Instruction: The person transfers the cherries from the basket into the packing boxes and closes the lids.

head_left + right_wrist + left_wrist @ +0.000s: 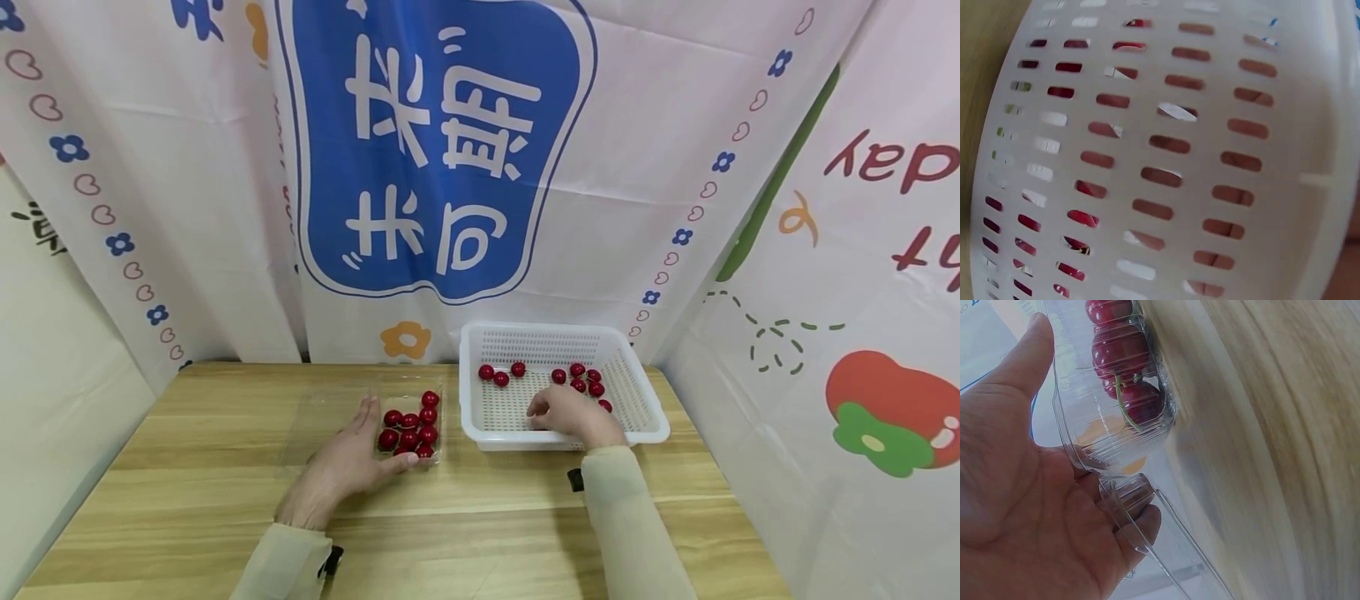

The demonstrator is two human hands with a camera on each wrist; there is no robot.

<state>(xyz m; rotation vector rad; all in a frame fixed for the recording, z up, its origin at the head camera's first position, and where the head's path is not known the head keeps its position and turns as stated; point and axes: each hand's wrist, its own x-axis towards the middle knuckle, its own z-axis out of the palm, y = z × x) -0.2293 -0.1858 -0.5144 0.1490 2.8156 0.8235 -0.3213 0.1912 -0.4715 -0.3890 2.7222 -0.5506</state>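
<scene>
landmark: the white basket (498, 437). we took the step in hand to be picking among the loose cherries (501, 379) inside it, with a clear box (396, 402) steadied just to its left. done well, we judged, this wanted a light pinch on one cherry at a time, fingers coming down over the basket's near rim, no squeeze on the skin and no tug on the stem. the box looked thin, so we thought gentle, even bracing suited it better than a hard grip.

positions: loose cherries lay three at the basket's far left, the others clustered at its right. the boxed cherries (408, 439) sat left of the basket, massed toward its side and the near end. the box's lid (318, 417) lay folded back on the surface (450, 533), farther left of the basket.

left hand (348, 458): spread wide left of the basket, thumb straight along the box's near wall, fingers against the hinge side. it touched the box without clenching.

right hand (566, 411): reached over the basket's near rim, fingers bent downward inside. the wrist view gave mostly slotted wall, skin and red behind it. whether it grasped a cherry, we could not tell.
</scene>
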